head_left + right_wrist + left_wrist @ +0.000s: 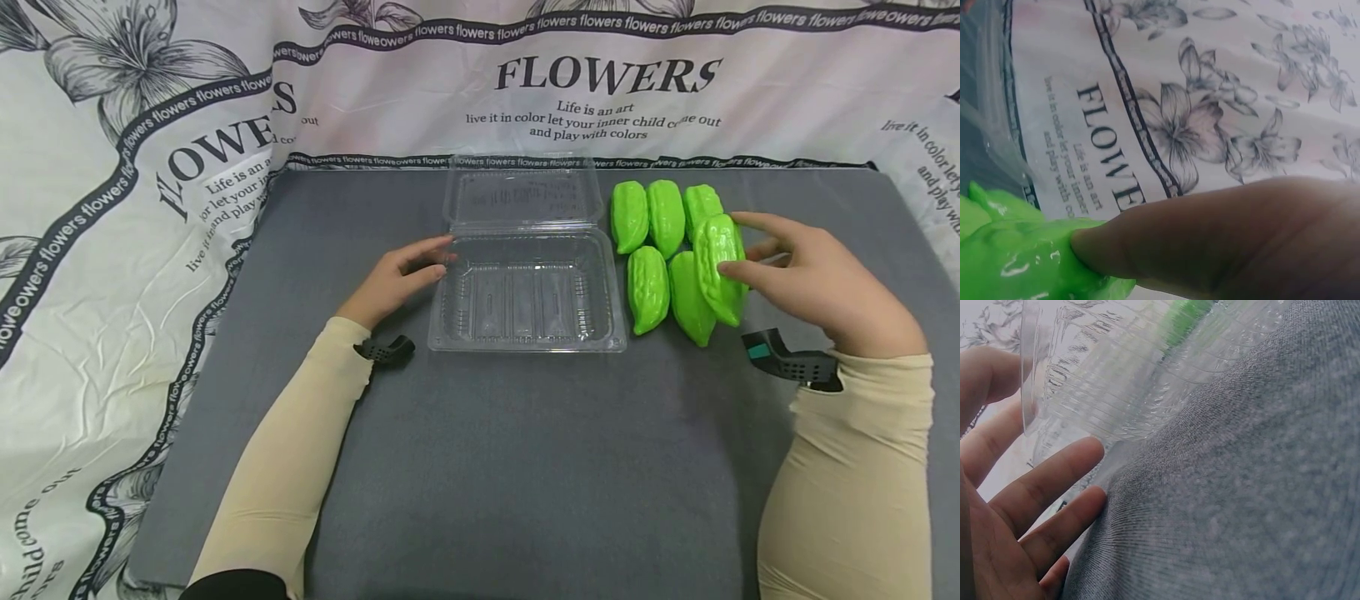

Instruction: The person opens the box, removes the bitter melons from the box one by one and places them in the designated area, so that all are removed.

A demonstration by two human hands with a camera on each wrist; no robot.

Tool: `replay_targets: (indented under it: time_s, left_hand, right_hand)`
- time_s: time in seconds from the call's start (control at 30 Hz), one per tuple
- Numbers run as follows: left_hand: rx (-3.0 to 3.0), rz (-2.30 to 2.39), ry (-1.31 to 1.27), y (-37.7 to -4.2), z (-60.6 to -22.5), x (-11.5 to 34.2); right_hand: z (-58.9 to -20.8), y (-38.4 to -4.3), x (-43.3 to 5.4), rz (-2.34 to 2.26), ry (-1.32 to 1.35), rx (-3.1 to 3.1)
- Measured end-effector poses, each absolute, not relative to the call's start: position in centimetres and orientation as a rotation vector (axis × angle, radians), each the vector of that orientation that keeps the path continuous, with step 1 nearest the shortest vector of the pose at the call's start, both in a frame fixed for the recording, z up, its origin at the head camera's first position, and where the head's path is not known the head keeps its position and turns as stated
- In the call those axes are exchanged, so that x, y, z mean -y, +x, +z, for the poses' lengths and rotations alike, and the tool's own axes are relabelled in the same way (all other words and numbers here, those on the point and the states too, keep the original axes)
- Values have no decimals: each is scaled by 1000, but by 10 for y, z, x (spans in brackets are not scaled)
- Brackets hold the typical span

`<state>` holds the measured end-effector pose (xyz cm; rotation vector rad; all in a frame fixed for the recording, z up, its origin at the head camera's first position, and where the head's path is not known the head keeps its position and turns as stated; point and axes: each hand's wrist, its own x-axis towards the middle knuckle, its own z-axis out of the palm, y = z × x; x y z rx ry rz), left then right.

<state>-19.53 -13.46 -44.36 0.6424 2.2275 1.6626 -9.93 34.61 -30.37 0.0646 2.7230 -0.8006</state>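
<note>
In the head view my left hand (397,279) is at the left rim of a clear plastic clamshell container (525,343), its fingertips right at the edge. The left wrist view shows that hand's fingers (1054,478) loosely spread beside the clear wall. My right hand (817,279) holds a glossy bright green ridged fruit (718,271) between thumb and fingers, tilted over others of its kind. In the right wrist view the thumb (1147,240) presses on the green fruit (1022,256); the other fingers are hidden there.
Several more green ridged fruits (648,287) lie in two rows just right of the container. Its clear lid (525,196) is folded back, toward the flower-printed cloth (600,92) behind. Everything stands on a dark grey tabletop (525,467).
</note>
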Motion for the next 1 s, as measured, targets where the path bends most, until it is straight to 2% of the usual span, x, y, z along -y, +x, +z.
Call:
replay_targets:
  time_s: [0.6,1.0]
  left_hand:
    - [-2239,1650,645,-196,-445,135]
    - [-2243,1646,639,-196,-444,135]
  right_hand:
    - [-322,-98,-386,-788,121,-2673]
    - [-338,-109,-393,-792,107,-2561]
